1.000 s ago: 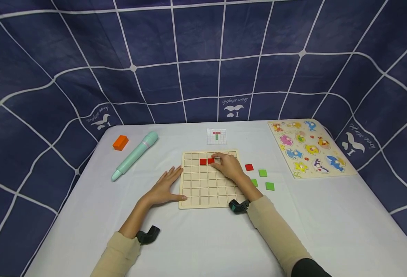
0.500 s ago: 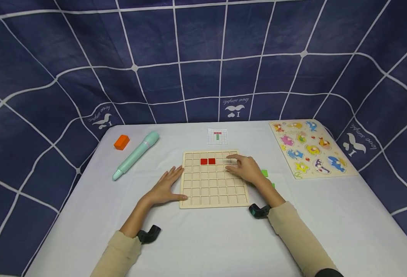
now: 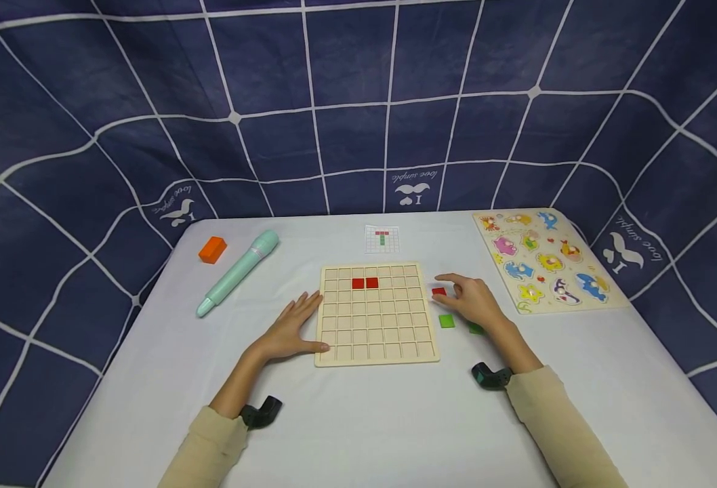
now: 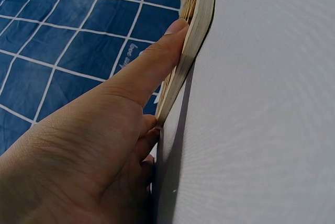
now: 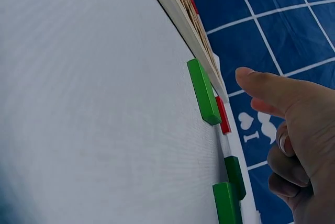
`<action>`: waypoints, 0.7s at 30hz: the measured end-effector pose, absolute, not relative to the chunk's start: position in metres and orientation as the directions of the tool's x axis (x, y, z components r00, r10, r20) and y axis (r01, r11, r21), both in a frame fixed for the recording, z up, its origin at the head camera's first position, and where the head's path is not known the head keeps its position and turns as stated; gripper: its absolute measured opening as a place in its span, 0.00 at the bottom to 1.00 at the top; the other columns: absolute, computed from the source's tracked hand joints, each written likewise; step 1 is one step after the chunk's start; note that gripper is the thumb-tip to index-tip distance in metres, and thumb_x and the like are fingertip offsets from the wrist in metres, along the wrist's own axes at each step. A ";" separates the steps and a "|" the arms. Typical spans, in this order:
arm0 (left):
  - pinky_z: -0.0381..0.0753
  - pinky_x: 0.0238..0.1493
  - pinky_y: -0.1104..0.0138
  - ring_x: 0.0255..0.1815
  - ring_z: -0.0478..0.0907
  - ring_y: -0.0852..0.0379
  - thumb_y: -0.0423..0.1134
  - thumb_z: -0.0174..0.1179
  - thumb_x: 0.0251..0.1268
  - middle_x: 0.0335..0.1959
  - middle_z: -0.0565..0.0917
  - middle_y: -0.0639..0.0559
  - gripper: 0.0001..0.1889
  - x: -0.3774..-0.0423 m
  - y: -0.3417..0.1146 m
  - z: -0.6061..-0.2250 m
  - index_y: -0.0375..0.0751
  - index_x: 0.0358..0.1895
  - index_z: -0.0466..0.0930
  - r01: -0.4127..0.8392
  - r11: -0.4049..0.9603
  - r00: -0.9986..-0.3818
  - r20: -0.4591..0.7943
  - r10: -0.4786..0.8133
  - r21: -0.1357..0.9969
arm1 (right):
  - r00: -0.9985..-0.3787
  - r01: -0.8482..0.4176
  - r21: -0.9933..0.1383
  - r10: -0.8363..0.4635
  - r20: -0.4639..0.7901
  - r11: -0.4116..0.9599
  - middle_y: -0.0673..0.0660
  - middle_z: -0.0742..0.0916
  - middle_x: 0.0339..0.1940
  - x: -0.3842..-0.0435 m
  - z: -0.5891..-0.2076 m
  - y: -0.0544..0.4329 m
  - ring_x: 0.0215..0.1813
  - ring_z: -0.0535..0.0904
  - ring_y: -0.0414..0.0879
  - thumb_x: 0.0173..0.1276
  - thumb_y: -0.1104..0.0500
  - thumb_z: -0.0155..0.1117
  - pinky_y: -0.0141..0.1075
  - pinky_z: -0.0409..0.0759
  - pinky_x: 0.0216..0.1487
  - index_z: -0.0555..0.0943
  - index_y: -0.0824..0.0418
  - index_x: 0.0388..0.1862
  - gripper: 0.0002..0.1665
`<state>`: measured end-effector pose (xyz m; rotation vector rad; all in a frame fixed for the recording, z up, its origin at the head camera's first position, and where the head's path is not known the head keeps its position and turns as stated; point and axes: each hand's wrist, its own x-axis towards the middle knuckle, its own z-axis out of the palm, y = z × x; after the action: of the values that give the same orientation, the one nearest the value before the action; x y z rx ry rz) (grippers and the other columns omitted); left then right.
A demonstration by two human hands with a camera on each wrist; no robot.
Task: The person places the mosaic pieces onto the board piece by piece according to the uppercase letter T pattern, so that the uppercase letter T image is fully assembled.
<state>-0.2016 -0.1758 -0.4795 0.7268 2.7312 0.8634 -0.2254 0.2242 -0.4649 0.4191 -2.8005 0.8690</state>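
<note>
A light wooden grid board (image 3: 377, 325) lies flat on the white table. Two red square tiles (image 3: 365, 283) sit side by side in cells of its second row from the far edge. My left hand (image 3: 291, 331) rests spread against the board's left edge, thumb tip on the near left corner. Off the board's right side, my right hand (image 3: 473, 298) hovers over a loose red tile (image 3: 438, 291), thumb and index finger apart with nothing between them. Near it lie green tiles (image 3: 446, 321), one partly under the hand in the head view. In the right wrist view the red tile (image 5: 223, 115) stays apart from the fingers.
Behind the board lies a small printed card (image 3: 382, 240) with a red and green T. An animal peg puzzle (image 3: 547, 261) is at the back right. To the left are a mint-green microphone-shaped stick (image 3: 238, 274) and an orange block (image 3: 213, 250). A dark blue cloth surrounds the table.
My right hand has left the second red tile in its cell and moved right, off the board, to the loose red tile. My left hand has stayed at the board's edge.
</note>
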 end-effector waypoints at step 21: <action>0.34 0.70 0.52 0.73 0.37 0.47 0.66 0.67 0.39 0.74 0.49 0.49 0.59 -0.202 -0.176 -0.480 0.40 0.73 0.47 0.410 0.710 -0.862 -0.010 0.507 0.573 | -0.965 -0.262 -0.522 -0.214 0.153 0.812 0.47 0.65 0.09 -0.224 -0.473 0.231 0.14 0.55 0.40 0.54 0.44 0.70 0.31 0.54 0.15 0.80 0.59 0.52 0.30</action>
<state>-0.2022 -0.1756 -0.4804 0.7432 2.7485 0.8607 -0.2240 0.2306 -0.4735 0.3828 -2.9070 0.8569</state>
